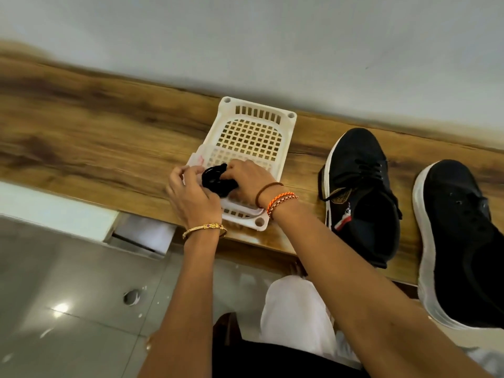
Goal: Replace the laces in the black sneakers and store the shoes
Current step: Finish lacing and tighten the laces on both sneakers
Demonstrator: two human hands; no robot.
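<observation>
- While both your hands work at the near end of the white basket [283, 132], you have a coiled bundle of black laces [215, 180] between them — it appears to sit in a clear wrapper [195, 162], though blur makes that hard to confirm.
- Your left hand [191, 195] is curled at the bundle's left side, fingers closed around the wrapper edge and touching the coil.
- Your right hand [246, 181] is closed over the bundle's right side, fingertips pinching into the black loops.
- To do this step well, steady the wrapper with the left hand and draw the coil out with the right — slowly, so the loops do not knot.
- Keep the bundle over the basket, so a dropped lace stays on the wooden bench [81, 126].
- Right of the basket stand the two black sneakers [362, 192], side by side, well apart from your hands; the nearer-to-basket shoe looks partly laced, and neither is stored yet.
</observation>
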